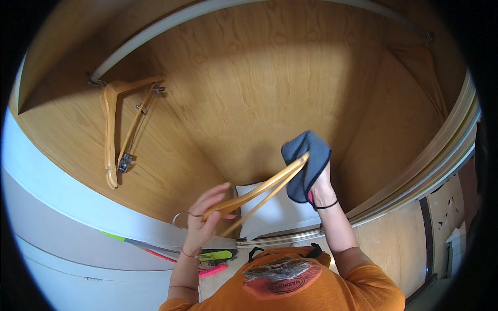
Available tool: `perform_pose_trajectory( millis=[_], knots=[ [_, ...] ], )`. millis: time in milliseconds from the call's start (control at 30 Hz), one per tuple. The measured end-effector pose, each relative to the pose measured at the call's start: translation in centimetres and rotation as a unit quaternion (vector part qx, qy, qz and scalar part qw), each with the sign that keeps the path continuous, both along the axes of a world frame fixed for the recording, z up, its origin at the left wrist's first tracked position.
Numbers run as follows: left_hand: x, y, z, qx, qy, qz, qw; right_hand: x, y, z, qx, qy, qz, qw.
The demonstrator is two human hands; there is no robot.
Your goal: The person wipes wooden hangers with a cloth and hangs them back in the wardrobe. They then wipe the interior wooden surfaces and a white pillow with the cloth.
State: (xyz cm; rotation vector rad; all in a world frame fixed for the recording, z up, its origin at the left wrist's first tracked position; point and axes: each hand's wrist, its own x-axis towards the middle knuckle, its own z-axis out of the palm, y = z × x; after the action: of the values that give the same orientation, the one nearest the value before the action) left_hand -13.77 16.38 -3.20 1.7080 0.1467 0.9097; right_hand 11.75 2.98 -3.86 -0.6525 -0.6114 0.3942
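Observation:
A wooden clothes hanger point(253, 192) with a lower trouser bar is in front of me, inside the opening of a wardrobe. My left hand point(206, 214) grips it at the neck, beside its thin metal hook. At the hanger's far arm end, my right hand point(323, 188) is mostly covered by a dark blue-grey cloth point(307, 163). The cloth lies against that arm tip, and my right fingers are hidden behind it. Below the hanger, a white pillow point(282, 214) rests on the wardrobe floor.
Wooden hangers point(111, 128), with metal clips on a bar, hang at the left end of the white curved-looking rail point(249, 7). Another hanger point(433, 74) hangs at the right end. Green point(216, 255) and pink point(213, 270) brush-like tools lie by the wardrobe's front edge, lower left.

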Motion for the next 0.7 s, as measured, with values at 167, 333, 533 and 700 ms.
perform_pose_trajectory(
  millis=[167,333,533,700],
  knots=[
    [2.4,-2.1,-0.9,-0.214,-0.013,-0.025,0.976,-2.3,2.0,-1.7,-0.051,0.218,-0.117,0.968],
    [2.5,-0.1,-1.0,-0.269,0.033,-0.033,0.962,-0.6,0.9,-2.3,-0.106,0.263,-0.087,0.955],
    [4.8,-0.8,-0.4,-0.284,-0.021,-0.112,0.952,0.1,1.5,-1.9,-0.149,-0.133,-0.299,0.933],
    [8.2,-1.3,0.5,-0.236,-0.038,-0.112,0.964,-8.3,4.4,-3.5,-0.25,-0.39,-0.191,0.866]
  ],
)
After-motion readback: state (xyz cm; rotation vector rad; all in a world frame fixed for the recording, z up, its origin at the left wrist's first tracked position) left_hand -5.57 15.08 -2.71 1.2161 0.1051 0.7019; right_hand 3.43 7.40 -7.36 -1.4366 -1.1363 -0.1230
